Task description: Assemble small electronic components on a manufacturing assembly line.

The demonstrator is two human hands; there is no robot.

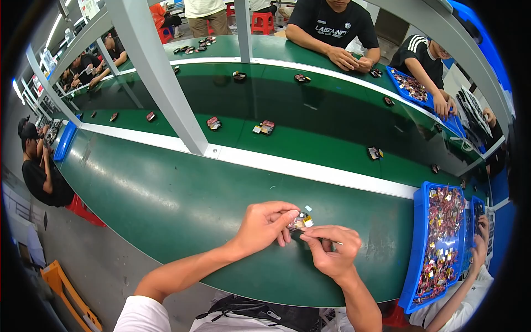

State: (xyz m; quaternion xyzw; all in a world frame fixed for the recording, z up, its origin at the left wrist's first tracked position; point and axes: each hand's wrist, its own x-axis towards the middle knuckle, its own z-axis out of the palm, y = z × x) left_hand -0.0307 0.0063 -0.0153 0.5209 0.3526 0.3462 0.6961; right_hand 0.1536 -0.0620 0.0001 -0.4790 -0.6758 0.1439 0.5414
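My left hand (269, 222) is closed on the edge of a small black electronic casing (301, 221), held just above the green worktable. Inside the casing a yellow-and-silver part and some reddish parts show. My right hand (335, 250) is closed around a thin dark tool (331, 240), pinched between thumb and fingers. Its front end reaches the near side of the casing; whether it touches the parts inside, I cannot tell. A tiny pale piece (308, 208) lies on the table just beyond the casing.
On my right stands a blue tray (418, 243) full of small red-wired parts, with a co-worker's hand (479, 243) beyond it. A white rail (310, 176) and a grey post (160, 77) separate my table from a green conveyor belt (321, 141) carrying several casings. Other people sit across it.
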